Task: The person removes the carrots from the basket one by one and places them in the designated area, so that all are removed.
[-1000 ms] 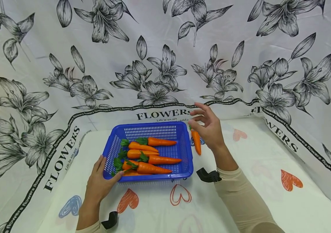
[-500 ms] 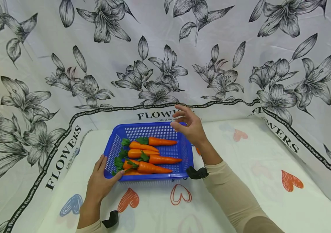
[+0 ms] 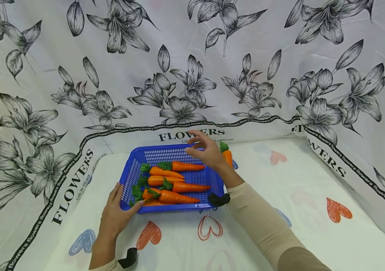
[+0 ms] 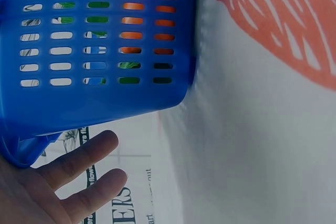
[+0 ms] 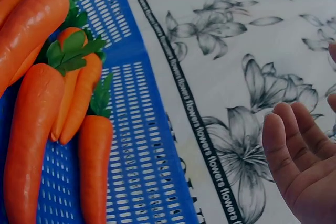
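Note:
A blue plastic basket point(image 3: 175, 207) with slotted walls holds several orange carrots point(image 3: 178, 197) with green leafy tops. My left hand point(image 3: 117, 212) grips its near left corner, thumb over the rim and fingers along the outside. In the left wrist view, two fingers point(image 4: 86, 195) stretch out beside the basket wall point(image 4: 100, 106). Over the basket's far right part hovers my right hand point(image 3: 206, 150), fingers slightly bent and holding nothing. The right wrist view has that hand point(image 5: 310, 171) apart from the carrots point(image 5: 34, 135). One carrot point(image 3: 227, 156) lies outside, right of the basket, partly hidden by the right hand.
A white cloth with printed hearts point(image 3: 338, 210) covers the table. Behind it hangs a white flower-patterned curtain point(image 3: 178, 90), with lettering along its lower edge. Black mounts sit at the right wrist point(image 3: 218, 199) and left wrist point(image 3: 128, 258).
My right hand has moved left, from the carrot at the right side to over the basket; that carrot has stayed outside. The left hand keeps its place on the basket.

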The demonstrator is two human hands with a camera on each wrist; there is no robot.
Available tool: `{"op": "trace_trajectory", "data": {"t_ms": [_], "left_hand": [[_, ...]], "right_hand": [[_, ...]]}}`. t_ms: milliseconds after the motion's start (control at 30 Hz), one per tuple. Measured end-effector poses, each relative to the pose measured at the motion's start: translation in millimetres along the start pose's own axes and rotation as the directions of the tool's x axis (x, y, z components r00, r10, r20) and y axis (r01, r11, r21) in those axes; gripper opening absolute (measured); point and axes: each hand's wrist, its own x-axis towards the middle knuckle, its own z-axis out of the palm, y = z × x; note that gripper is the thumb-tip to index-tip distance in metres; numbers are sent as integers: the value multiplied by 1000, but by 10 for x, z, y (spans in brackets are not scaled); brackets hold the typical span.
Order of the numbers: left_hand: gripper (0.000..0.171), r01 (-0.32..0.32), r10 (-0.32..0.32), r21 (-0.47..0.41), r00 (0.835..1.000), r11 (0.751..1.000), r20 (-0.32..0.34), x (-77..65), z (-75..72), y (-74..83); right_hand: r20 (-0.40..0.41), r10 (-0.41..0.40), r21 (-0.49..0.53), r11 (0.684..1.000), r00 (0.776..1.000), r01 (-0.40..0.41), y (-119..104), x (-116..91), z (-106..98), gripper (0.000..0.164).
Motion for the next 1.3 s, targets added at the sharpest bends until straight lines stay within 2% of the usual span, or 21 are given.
{"op": "trace_trajectory", "data": {"t_ms": [100, 300, 600, 767, 1000, 1167, 1300], "left_hand": [[109, 3, -3, 0, 1000, 1000, 2, -16, 6, -6], [108, 2, -2, 9, 1000, 1000, -8, -23, -1, 1], [107, 5, -5, 12, 1000, 1000, -7, -22, 1, 23], [107, 5, -5, 11, 1000, 1000, -4, -30, 9, 25], [107, 2, -2, 7, 1000, 1000, -11, -16, 15, 17], [108, 6, -6, 15, 1000, 1000, -14, -10, 18, 12], [109, 16, -16, 13, 1000, 1000, -12, -7, 14, 17]], "right_hand": [[29, 40, -20, 999, 999, -39, 127, 36, 27, 58], [54, 31, -60, 998, 998, -28, 565, 122, 57, 59], [90, 87, -91, 993, 992, -78, 641, 185, 100, 58], [148, 116, -105, 989, 982, -101, 681, 207, 122, 57], [270, 175, -176, 976, 947, -130, 784, 257, 130, 60], [346, 253, -217, 958, 903, -185, 839, 267, 142, 58], [372, 319, -219, 943, 872, -252, 869, 263, 152, 53]]}}
